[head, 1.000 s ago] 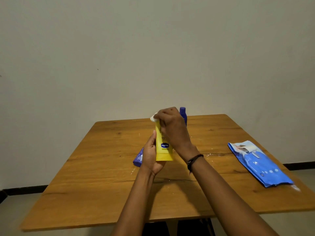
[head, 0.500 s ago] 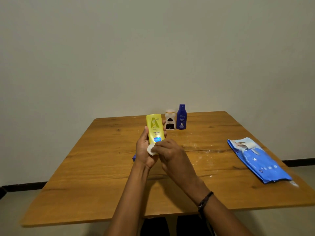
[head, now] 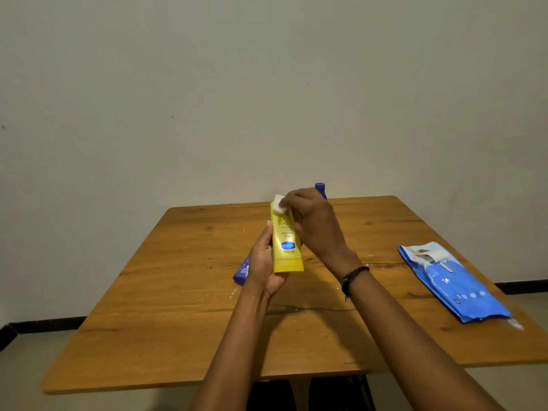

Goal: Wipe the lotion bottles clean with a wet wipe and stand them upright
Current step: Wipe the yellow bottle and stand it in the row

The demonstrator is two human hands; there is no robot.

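Left hand [head: 264,262] grips yellow plastic lotion bottle [head: 287,241]; right hand [head: 314,223] pinches white wet wipe [head: 279,204] on it. Purple tube [head: 242,270] lies behind left hand, blue wipes pack [head: 453,284] near right edge of wooden table [head: 178,321].

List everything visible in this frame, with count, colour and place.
Table: one, wood, centre.
Yellow bottle: one, held upside down above the table.
Wipe: one, white, on the yellow bottle's top end.
Blue bottle: one, upright at the far edge, mostly hidden.
Purple bottle: one, lying behind the left hand.
Wipe pack: one, blue, table's right side.
Left hand: holds the yellow bottle.
Right hand: presses the wipe; black wristband.
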